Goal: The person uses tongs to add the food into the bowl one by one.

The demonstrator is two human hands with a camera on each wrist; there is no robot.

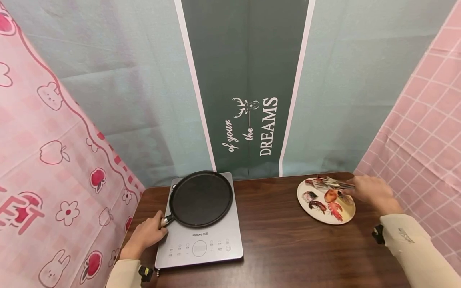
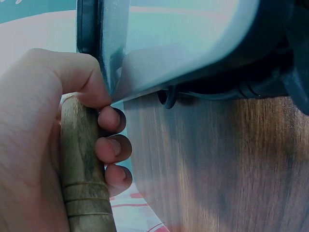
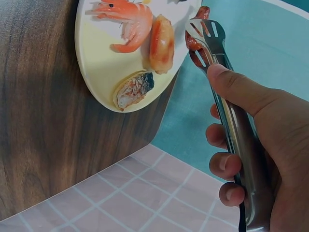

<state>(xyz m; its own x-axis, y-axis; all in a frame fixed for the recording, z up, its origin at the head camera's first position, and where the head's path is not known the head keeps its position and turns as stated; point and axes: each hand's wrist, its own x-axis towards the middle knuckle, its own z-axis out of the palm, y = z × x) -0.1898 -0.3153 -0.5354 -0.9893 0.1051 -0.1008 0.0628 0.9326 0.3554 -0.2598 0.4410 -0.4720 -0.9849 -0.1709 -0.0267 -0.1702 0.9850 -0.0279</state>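
Note:
My left hand (image 1: 147, 233) grips the wooden handle (image 2: 81, 140) of a flat, round black pan (image 1: 201, 199). The pan lies on a silver induction cooker (image 1: 219, 240). At the right, my right hand (image 1: 372, 193) holds metal tongs (image 3: 236, 123), thumb along one arm and fingers round the other side. A reddish-brown, sausage-like piece (image 3: 192, 42) sits between the tong tips, close over the plate's far edge. On the oval plate (image 3: 91, 89) lie a pink shrimp (image 3: 133, 21), an orange-brown oblong piece (image 3: 162, 46), a silver-skinned piece (image 3: 133, 92) and other food pieces.
The brown wooden table (image 1: 270, 232) carries the cooker at left and the plate at back right. A printed grey-green cloth (image 1: 248, 80) hangs behind. Pink patterned cloth (image 1: 54, 180) borders the left, pink checked cloth (image 1: 425, 140) the right.

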